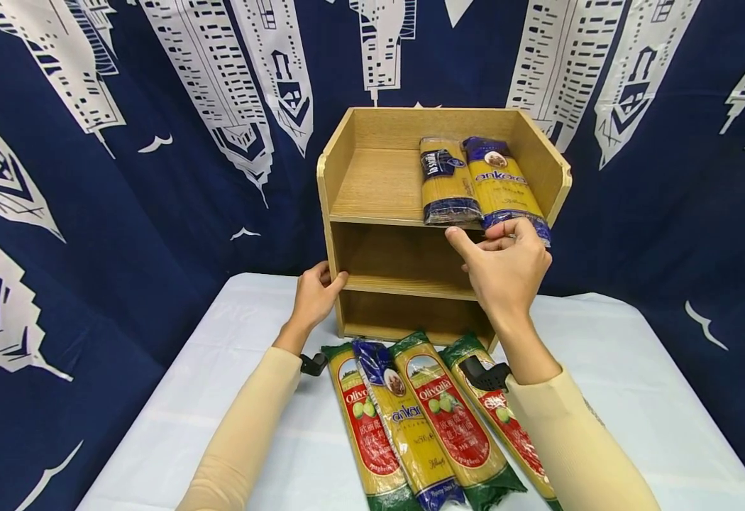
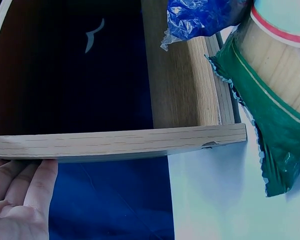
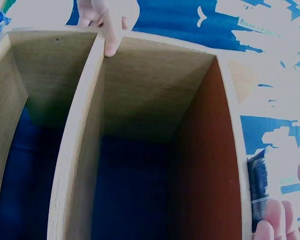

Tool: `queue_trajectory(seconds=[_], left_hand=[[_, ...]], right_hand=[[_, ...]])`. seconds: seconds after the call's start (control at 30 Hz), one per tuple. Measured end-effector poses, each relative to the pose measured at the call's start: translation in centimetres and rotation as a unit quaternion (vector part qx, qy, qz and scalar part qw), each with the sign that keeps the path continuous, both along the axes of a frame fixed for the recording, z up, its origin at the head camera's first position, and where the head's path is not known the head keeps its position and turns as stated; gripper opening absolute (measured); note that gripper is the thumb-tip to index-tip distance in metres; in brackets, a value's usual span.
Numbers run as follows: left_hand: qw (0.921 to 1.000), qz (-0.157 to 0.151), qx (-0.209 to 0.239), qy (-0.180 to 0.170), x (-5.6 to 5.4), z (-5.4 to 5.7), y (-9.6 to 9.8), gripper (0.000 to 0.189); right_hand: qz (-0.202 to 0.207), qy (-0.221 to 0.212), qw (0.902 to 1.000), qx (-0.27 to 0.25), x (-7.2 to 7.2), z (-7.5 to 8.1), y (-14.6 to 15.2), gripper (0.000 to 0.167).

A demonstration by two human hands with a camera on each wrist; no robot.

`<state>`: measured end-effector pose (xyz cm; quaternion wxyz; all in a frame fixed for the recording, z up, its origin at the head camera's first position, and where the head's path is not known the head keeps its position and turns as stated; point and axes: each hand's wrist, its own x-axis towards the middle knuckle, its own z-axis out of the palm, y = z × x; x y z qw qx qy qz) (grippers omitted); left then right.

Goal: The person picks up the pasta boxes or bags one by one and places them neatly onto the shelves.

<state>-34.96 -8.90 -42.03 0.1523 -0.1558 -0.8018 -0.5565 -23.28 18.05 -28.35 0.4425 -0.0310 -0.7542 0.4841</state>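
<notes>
Navy bkgd (image 1: 174,234), ankara pkt (image 1: 503,186), beyond R grip (image 1: 509,266)

Dark navy fabric (image 1: 155,234) hangs as the backdrop, rising beyond the table's far edge and running down past its left and right edges, with soft folds. White city towers (image 1: 216,78) are printed on it upside down, their spires pointing downward, among small white birds (image 1: 155,144). The table (image 1: 641,397) wears a pale, faintly creased cloth and has rounded far corners. Light falls fairly evenly in the head view; in the right wrist view the fabric looks brighter blue and its white print washes out.
</notes>
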Motion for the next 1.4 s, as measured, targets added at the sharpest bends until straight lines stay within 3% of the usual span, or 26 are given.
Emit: queue_trajectory(seconds=[0.2,0.33,0.67,1.0,1.3,1.4], left_hand=[[1.0,-0.001,0.0,0.001,0.0,0.2,-0.1,0.032],[1.0,0.001,-0.001,-0.001,-0.1,0.3,-0.2,0.033],[0.9999,0.0,-0.008,-0.007,-0.1,0.3,-0.3,0.034],[1.0,0.001,-0.006,-0.006,-0.1,0.3,-0.2,0.034],[0.9999,0.003,-0.016,0.0,0.0,0.1,-0.1,0.029],[0.9999,0.002,-0.015,0.003,-0.1,0.2,-0.1,0.03]], right_hand=[[0.019,-0.032,0.9992,0.012,1.8,-0.5,0.0,0.053],[0.052,-0.069,0.996,0.021,3.1,-1.3,0.0,0.053],[0.132,-0.158,0.9781,0.028,5.9,-3.8,-0.1,0.059],[0.158,-0.279,0.9465,0.033,8.4,-7.2,-0.3,0.07],[0.163,-0.396,0.8966,0.112,9.4,-11.6,-0.4,0.065],[0.171,-0.422,0.8829,0.115,9.6,-12.7,-0.6,0.065]])
